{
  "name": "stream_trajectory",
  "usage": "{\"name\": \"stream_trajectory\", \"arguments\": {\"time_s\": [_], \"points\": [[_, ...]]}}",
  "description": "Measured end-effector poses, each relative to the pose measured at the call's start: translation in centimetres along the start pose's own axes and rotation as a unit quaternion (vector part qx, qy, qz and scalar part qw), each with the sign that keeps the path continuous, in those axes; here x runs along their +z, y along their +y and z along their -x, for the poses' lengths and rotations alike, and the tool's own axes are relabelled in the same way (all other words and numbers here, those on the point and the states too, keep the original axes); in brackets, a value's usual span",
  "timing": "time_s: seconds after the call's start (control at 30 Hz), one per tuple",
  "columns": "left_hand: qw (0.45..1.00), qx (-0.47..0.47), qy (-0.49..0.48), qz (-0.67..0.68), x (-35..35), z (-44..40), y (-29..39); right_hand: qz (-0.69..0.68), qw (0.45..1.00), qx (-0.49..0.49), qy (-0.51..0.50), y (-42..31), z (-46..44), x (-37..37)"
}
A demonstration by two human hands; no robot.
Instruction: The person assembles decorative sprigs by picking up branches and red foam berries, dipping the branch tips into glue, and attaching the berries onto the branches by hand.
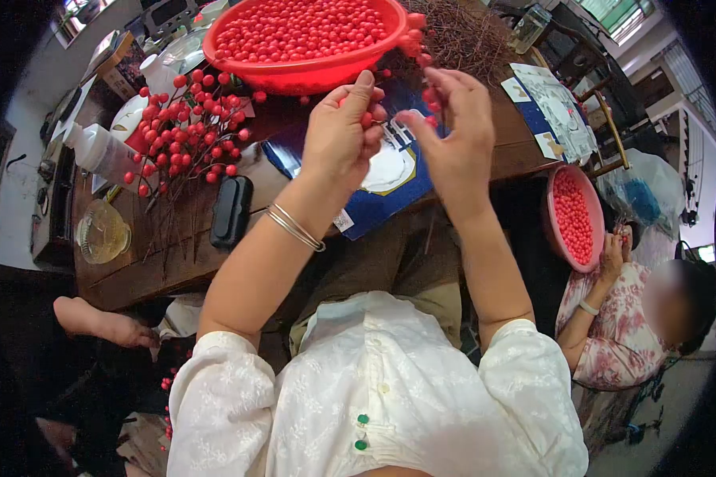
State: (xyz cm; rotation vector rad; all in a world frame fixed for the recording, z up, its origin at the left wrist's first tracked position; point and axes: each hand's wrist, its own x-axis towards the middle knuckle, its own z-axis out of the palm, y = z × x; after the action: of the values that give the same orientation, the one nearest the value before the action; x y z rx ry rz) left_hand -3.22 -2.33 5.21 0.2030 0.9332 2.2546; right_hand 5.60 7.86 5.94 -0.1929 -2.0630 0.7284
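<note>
My left hand (346, 127) is closed around red berries (367, 119), its thumb pressed against the curled fingers. To its right, my right hand (460, 131) is half curled and a little blurred, with red berries (430, 101) between thumb and fingers; its exact grip is partly hidden. Behind both hands stands a red basin (294, 79) heaped with loose red berries (302, 32). A cluster of berries (412, 36) shows at the basin's right rim. Left of my hands lies a bunch of berry sprays (191, 131) on thin dark stems. Beneath my hands is a blue printed sheet (398, 199).
On the wooden table (127, 274) are a black case (231, 211), a glass bowl (103, 230), a white bottle (103, 155) and a heap of brown twigs (465, 40). At right, a person in a floral top (620, 342) sits beside a pink basin (574, 222) of berries. Another person's arm (103, 322) shows at lower left.
</note>
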Motion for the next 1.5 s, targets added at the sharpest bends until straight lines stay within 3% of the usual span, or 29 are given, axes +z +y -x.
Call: {"name": "stream_trajectory", "arguments": {"time_s": [0.07,0.13,0.3,0.47,0.67,0.8,1.0,1.13,1.17,1.3,1.5], "points": [[0.997,-0.066,-0.046,-0.022,-2.4,-1.6,0.4,-0.041,0.999,0.033,0.007,1.2,-0.2,-0.9],[0.986,-0.130,-0.091,-0.042,-4.1,-2.9,0.8,0.028,0.999,-0.021,0.033,2.4,-0.4,-1.8],[0.979,-0.190,-0.064,-0.047,-4.8,-4.1,1.6,-0.035,0.998,-0.001,0.045,3.4,-0.1,-2.3],[0.968,-0.133,-0.075,-0.199,-5.8,-4.4,1.5,-0.064,0.998,-0.003,0.019,3.9,0.4,-2.3],[0.957,-0.145,-0.099,-0.232,-5.3,-4.6,1.5,-0.043,0.999,-0.010,-0.010,5.1,0.6,-2.2],[0.955,-0.190,-0.166,-0.156,-6.3,-5.9,1.1,-0.070,0.993,0.093,-0.020,4.4,0.9,-2.6],[0.952,-0.131,-0.114,-0.253,-5.4,-5.6,-0.3,-0.068,0.995,0.070,-0.023,5.7,1.1,-2.6],[0.814,0.022,-0.155,-0.559,-5.0,-6.4,-1.5,-0.060,0.996,0.057,-0.022,5.9,1.3,-2.7],[0.814,0.022,-0.156,-0.559,-5.0,-6.6,-1.7,-0.059,0.996,0.057,-0.021,5.8,1.2,-2.7],[0.700,0.162,-0.246,-0.650,-5.0,-7.1,-2.5,0.004,1.000,0.011,-0.027,5.0,1.3,-3.1],[0.661,0.148,-0.255,-0.690,-5.0,-7.9,-3.3,-0.003,1.000,0.019,-0.008,5.1,1.3,-2.9]]}}
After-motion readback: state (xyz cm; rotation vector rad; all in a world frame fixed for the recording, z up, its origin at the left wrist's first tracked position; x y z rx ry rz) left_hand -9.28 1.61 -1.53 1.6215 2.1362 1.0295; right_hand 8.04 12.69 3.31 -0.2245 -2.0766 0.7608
